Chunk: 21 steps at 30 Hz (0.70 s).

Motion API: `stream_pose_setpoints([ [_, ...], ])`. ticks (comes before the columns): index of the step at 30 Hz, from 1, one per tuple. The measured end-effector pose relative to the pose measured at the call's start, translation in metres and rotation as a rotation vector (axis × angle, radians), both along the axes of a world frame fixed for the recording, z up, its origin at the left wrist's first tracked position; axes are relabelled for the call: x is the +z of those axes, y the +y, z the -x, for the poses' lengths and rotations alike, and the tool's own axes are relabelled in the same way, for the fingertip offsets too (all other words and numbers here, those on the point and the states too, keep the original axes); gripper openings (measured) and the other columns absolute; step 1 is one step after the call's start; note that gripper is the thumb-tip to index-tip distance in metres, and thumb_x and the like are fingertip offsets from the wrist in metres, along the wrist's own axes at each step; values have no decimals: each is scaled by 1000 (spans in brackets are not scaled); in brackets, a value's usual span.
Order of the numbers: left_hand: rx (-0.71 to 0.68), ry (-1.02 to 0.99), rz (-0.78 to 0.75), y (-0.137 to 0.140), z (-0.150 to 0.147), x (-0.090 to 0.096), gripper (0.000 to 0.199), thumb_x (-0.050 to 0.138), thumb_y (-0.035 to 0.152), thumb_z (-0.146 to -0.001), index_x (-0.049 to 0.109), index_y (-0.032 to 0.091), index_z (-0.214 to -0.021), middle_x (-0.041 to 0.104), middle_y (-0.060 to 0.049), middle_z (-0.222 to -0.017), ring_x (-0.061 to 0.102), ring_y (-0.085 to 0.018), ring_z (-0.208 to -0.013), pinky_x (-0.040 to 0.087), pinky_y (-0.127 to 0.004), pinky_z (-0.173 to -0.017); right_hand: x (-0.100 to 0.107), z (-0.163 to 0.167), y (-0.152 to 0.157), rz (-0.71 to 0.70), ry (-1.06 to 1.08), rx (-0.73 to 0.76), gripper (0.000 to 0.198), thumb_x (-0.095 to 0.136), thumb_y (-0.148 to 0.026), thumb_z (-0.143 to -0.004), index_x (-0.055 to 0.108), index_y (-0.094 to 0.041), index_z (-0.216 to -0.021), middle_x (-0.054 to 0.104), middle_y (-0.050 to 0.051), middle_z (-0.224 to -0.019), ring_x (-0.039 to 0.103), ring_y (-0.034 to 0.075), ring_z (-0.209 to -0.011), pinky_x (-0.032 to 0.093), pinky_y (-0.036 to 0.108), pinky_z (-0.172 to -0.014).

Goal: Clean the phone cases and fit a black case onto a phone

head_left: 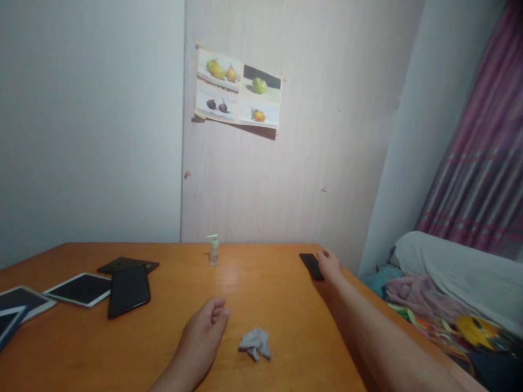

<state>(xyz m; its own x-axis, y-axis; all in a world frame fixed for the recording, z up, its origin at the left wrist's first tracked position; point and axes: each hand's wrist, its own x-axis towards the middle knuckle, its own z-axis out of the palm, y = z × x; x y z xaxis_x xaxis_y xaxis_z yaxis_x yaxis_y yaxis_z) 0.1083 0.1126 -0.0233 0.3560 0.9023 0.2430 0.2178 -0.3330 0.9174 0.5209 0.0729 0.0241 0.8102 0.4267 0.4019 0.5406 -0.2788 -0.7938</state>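
My left hand [206,329] is over the near middle of the wooden table [261,294], fingers loosely curled, with nothing showing in them. Just right of it lies a crumpled grey cloth [255,343], apart from the hand. Stretched out to the far right edge, my right hand [330,265] has its fingers closed at the right side of a black phone [311,266]. The phone appears to lie flat, and the hand covers part of its edge. How the fingertips grip it is partly hidden.
A small clear pump bottle [214,253] stands near the back edge. On the left lie a black tablet [129,291], a dark flat device [118,265] under it, a white-framed tablet [84,289] and more tablets [24,301]. Right of the table is a bed with bedding [425,296].
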Motion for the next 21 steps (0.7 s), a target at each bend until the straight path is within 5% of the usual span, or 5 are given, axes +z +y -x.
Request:
stream_pose_setpoints([
  [8, 21, -16, 15, -10, -5, -6, 25, 54, 34, -85, 64, 17, -100, 66, -3, -83, 61, -16, -75, 45, -25, -65, 13, 84, -6, -247, 372, 362, 32, 56, -42, -80, 66, -17, -97, 74, 9, -99, 70, 20, -89, 52, 24, -62],
  [13, 62, -4, 54, -5, -9, -14, 25, 58, 31, -84, 65, 18, -103, 66, -2, -83, 59, -16, -74, 43, -24, -63, 23, 137, -19, -402, 835, 539, 12, 63, -31, -81, 63, -19, -86, 69, 4, -77, 66, 14, -69, 48, 20, -55],
  [17, 94, -8, 65, -3, -10, -15, 25, 59, 32, -84, 65, 18, -104, 67, -2, -85, 59, -16, -73, 43, -24, -62, 12, 180, -24, -415, 814, 572, 23, 65, -41, -83, 58, -20, -78, 62, 0, -64, 59, 13, -59, 44, 21, -52],
  [21, 138, -14, 75, 1, -7, -13, 26, 61, 33, -83, 66, 19, -105, 69, -2, -87, 60, -16, -74, 45, -24, -65, -19, 212, -24, -267, 513, 506, 40, 59, -56, -85, 58, -18, -71, 60, 1, -62, 55, 14, -58, 43, 24, -55],
])
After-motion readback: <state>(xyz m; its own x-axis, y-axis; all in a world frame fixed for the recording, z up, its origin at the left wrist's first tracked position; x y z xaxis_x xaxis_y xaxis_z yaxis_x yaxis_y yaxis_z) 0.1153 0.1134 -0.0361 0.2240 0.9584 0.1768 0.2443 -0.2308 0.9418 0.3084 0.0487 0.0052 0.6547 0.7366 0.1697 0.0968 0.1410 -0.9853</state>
